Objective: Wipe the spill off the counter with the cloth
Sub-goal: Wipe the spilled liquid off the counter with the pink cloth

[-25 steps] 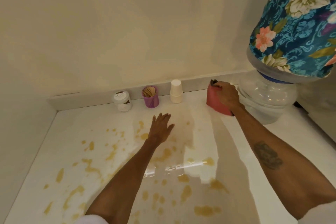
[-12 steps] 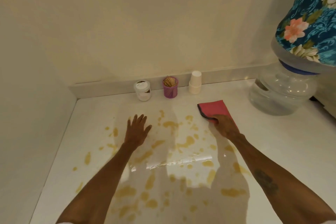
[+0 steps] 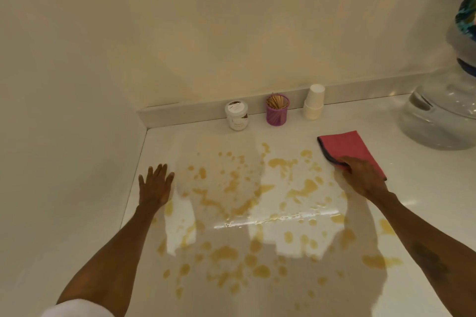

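Note:
Yellow-brown spill (image 3: 239, 188) lies in many blotches and drops across the white counter (image 3: 425, 213), from the middle down to the near edge. A folded red cloth (image 3: 347, 148) with a dark hem lies flat on the counter at the right edge of the spill. My right hand (image 3: 363, 177) presses on the cloth's near corner, fingers curled over its edge. My left hand (image 3: 155, 185) rests flat on the counter near the left wall, fingers spread, holding nothing.
Against the back ledge stand a white jar (image 3: 237, 116), a purple cup of wooden sticks (image 3: 277, 113) and a stack of white paper cups (image 3: 313, 105). A clear water bottle (image 3: 443, 116) with a floral cover stands at the right. Walls close the left and back.
My right hand brought the cloth from the back right, by the bottle, down flat onto the counter beside the spill. My left hand shifted left toward the wall. The view swung left.

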Motion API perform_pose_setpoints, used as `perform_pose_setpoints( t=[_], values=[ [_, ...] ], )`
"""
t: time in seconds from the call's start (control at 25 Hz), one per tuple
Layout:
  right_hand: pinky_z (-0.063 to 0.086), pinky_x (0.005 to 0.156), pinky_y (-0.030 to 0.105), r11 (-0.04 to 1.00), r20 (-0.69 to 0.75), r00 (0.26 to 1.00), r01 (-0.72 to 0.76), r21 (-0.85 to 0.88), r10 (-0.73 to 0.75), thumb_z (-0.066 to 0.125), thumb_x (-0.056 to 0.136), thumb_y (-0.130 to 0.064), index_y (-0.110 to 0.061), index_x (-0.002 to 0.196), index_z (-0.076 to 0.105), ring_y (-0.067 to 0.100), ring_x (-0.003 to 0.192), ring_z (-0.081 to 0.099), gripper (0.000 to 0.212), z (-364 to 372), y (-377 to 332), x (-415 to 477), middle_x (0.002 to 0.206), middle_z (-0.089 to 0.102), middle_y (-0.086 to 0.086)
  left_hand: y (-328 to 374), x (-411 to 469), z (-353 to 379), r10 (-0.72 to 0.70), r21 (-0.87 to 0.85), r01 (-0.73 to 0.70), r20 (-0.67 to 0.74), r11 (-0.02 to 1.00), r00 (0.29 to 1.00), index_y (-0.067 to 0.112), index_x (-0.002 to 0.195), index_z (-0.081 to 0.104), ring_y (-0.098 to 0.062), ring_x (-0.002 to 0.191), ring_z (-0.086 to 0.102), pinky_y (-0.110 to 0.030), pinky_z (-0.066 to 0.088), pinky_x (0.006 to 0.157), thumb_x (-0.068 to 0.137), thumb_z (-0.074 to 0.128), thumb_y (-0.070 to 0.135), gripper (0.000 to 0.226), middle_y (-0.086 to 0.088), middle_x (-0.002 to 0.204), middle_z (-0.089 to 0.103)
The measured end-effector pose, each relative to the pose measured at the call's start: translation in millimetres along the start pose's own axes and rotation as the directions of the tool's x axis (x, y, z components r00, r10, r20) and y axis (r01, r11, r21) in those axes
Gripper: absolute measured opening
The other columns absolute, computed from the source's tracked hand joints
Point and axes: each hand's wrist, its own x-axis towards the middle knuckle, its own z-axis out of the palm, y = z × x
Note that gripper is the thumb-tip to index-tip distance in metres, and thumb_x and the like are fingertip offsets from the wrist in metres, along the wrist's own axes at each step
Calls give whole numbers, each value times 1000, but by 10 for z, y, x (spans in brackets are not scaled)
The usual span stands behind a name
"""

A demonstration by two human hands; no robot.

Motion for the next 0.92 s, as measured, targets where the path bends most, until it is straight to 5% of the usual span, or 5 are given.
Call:
perform_pose_setpoints(
  t=[0.24, 0.4, 0.6, 0.72, 0.92],
  values=[
    [52, 62, 35, 984, -187, 980, 32, -174, -65, 36, 93, -33, -9, 95, 67, 32, 64, 64, 39, 57, -216, -49, 80, 71, 13, -196, 231, -26, 16, -103, -15, 9, 995, 1000, 16, 157, 26, -32, 155, 11, -51, 6, 122, 107, 29, 38, 54, -5, 167, 20],
    [50, 73, 41, 996, -267, 959, -93, 7, 91, 38, 102, -29, -4, 104, 60, 37, 82, 64, 33, 153, -102, 209, 99, 67, 17, -247, 454, -9, 8, -95, 1, 89, 995, 996, 15, 159, 18, -35, 155, 5, -54, 9, 122, 107, 28, 35, 56, -7, 168, 12],
    [24, 122, 54, 998, 9, 999, -42, -48, 43, 6, 98, -50, -4, 151, 35, 38, 147, 31, 76, 303, 242, 624, 158, 35, 19, -287, 617, 116, 51, -73, -43, 116, 996, 992, 16, 159, 10, -37, 154, -1, -56, 6, 121, 107, 26, 34, 58, -8, 169, 4],
    [7, 125, 52, 988, 121, 992, -9, -154, 28, -14, 90, -59, -13, 159, 11, 32, 155, 8, 87, 462, 308, 748, 167, 10, 11, -335, 753, 263, 25, -65, -14, 167, 998, 986, 17, 159, 4, -41, 153, 0, -60, 10, 119, 107, 26, 34, 59, -9, 169, 0],
    [10, 123, 57, 971, 66, 994, -71, -228, 88, -21, 90, -62, -15, 160, 9, 38, 153, 14, 88, 545, 242, 967, 166, 14, 14, -309, 798, 413, 11, -39, -5, 164, 999, 986, 22, 157, -7, -39, 153, -8, -56, 0, 120, 107, 23, 33, 59, -5, 167, -13]
  ],
)
